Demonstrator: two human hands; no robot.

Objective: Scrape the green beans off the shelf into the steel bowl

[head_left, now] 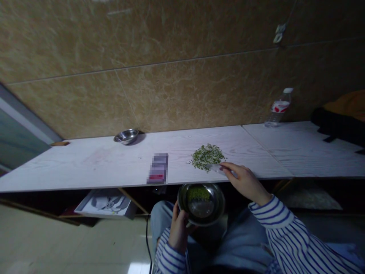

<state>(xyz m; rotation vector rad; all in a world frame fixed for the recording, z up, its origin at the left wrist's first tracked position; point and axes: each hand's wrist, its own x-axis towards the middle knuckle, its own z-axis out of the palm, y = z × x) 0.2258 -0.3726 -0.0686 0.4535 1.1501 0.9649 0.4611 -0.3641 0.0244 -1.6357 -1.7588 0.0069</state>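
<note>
A loose pile of small green bits, like beans or chopped greens (208,155), lies spread on the white wooden table (182,139). My right hand (243,180) is at the pile's near edge, its fingers closed on a small translucent plastic piece (218,168) whose tip touches the bits. Whether that piece is a spoon or a scraper, I cannot tell. Below the table's front edge, over my lap, my left hand (179,228) grips the rim of a steel bowl (219,205). More green bits (198,193) sit inside this bowl, on its far side.
Left of the pile lies a purple packet or phone-like item (158,168), blurred out. A small steel bowl (126,137) stands near the wall. At the right are a plastic bottle (278,108) and dark cloth (333,121). An open drawer (105,203) juts out below left.
</note>
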